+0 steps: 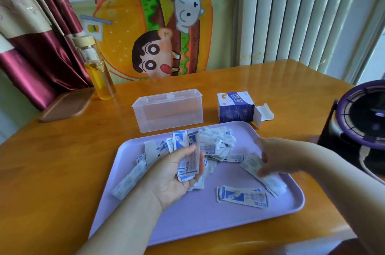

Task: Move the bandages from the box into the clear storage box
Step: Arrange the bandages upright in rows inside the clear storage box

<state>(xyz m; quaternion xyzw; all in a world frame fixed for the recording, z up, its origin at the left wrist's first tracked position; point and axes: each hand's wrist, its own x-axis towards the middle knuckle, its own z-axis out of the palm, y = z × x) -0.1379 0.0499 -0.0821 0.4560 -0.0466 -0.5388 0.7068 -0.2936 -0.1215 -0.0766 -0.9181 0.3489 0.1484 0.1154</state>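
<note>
Many wrapped bandages [216, 142] lie heaped on a lilac tray [208, 219]. My left hand [177, 173], palm up, holds a small stack of bandages [189, 163] above the tray. My right hand [275, 157] reaches down at the tray's right side, its fingers touching a loose bandage [253, 163]; motion blur hides whether it grips it. Another bandage [242, 196] lies alone near the tray's front. Behind the tray stands the clear storage box [168, 111], lid shut, and to its right the blue-and-white bandage box [237, 107] with its end flap open.
A glass bottle [98, 69] of yellow liquid and a brown wooden tray [66, 105] sit at the back left of the orange table [52, 161]. A black-and-purple appliance [362, 125] stands close at the right edge. A cartoon-print board leans against the wall.
</note>
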